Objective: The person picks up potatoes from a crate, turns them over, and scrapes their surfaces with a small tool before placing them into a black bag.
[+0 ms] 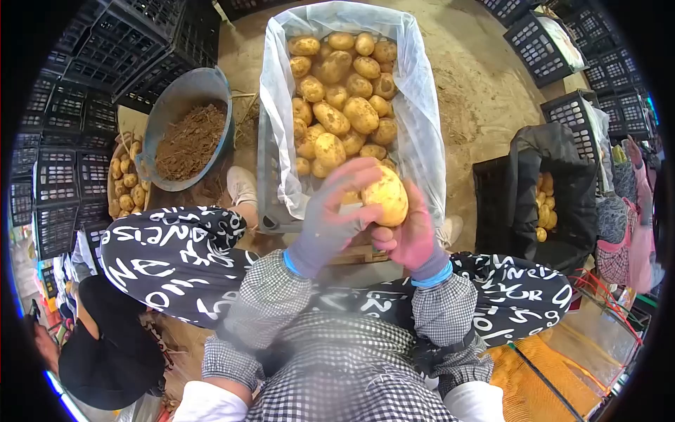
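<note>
Black, grid-walled crates [60, 169] stand stacked toward ten o'clock of the potato we hold, too overlapped for us to count. At eight o'clock we see one person [112, 344] in smooth dark clothing. At nine o'clock lies one heap of rounded potatoes [127, 180], and just right of it, toward ten, one round blue tub [188, 86] holding crumbly brown soil [193, 144].

Toward twelve sits one oblong crate [278, 225], draped inside with thin, crinkled whitish film [422, 126]; we count over twenty oval, dirt-speckled tubers [344, 116] in it, some partly hidden.

At the dial's centre, over that crate's near end, our two hands share one plump, yellow potato [388, 197]. Our left hand [330, 214] grips it between thumb and fingers; our right hand [411, 228] clasps its right side, fingers curled beneath. Each wrist has one blue band [432, 276].

At three o'clock stands one box with a creased black liner [562, 155], yellow potatoes inside; toward five lies orange mesh [538, 376], coarsely woven.
</note>
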Demonstrator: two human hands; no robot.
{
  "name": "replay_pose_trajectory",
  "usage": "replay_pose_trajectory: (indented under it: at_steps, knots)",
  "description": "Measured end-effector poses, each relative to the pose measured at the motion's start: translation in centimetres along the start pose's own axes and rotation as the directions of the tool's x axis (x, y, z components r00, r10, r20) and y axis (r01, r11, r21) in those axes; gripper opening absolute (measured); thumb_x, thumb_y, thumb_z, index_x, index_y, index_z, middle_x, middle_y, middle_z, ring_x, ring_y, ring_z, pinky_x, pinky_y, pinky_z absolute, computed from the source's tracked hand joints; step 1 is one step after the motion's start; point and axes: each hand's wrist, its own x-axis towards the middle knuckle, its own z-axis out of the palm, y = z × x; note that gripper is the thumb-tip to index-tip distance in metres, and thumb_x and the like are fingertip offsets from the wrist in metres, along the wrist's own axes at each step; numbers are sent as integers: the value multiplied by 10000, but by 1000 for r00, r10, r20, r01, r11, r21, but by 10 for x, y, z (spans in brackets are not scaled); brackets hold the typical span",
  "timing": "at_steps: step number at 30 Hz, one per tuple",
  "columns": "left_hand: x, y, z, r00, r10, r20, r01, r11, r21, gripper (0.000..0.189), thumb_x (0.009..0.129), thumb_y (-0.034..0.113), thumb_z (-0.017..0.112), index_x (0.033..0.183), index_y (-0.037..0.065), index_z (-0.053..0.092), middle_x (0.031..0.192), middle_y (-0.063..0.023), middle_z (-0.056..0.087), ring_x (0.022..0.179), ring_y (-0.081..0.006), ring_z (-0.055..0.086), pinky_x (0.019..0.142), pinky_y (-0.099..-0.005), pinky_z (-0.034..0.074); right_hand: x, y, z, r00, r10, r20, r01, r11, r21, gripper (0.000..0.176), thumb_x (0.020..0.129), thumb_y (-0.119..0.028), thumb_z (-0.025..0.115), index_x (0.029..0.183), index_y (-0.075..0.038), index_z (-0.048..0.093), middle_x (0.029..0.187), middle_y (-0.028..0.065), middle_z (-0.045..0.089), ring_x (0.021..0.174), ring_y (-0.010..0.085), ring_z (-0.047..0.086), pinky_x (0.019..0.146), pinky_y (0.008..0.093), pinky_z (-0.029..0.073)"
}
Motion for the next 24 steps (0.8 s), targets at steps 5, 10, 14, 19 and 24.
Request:
replay_pose_trajectory:
  at_steps: [5,10,14,19,24]
  knots:
    - [3,7,-11,943,-311,-114,288,940,-184,323,894,241,702,1044,-42,662,1222,-147,605,1096,-217,593,988,-364,472,2,-2,-20,951,178,254,-199,978,58,644,966,-627,362,1263,-87,551,991,176,614,479,131,395,397,234,299]
    - [-2,7,0,991,-21,-136,17,1000,-25,337,903,283,692,1063,-11,662,1094,-77,656,1000,-148,616,864,-281,501,-4,0,-12,972,80,222,-87,996,22,661,963,-633,361,1277,-79,538,999,174,616,458,125,378,386,243,321]
    - [-4,13,-10,964,-266,-14,266,964,-27,310,924,271,659,1019,-24,657,992,-48,627,939,-102,574,822,-260,479,-6,5,-17,992,-16,125,30,994,-106,680,956,-626,372,1294,-54,520,1056,181,614,489,147,437,403,256,352]
    - [-1,-8,-23,899,-433,-72,377,845,-380,366,924,268,666,1152,-13,615,1128,-41,586,937,-99,566,815,-272,481,-15,13,19,896,-391,213,430,636,-641,591,884,-377,640,1323,-14,484,1250,158,549,892,238,603,756,313,504]
    - [-3,8,-6,957,-280,75,290,929,-229,603,925,272,675,1394,5,406,1266,-69,527,1046,-128,561,926,-302,474,-9,-3,3,711,-490,504,469,-204,-859,739,717,-129,806,1354,-6,453,1345,160,485,1239,288,494,1050,379,398]
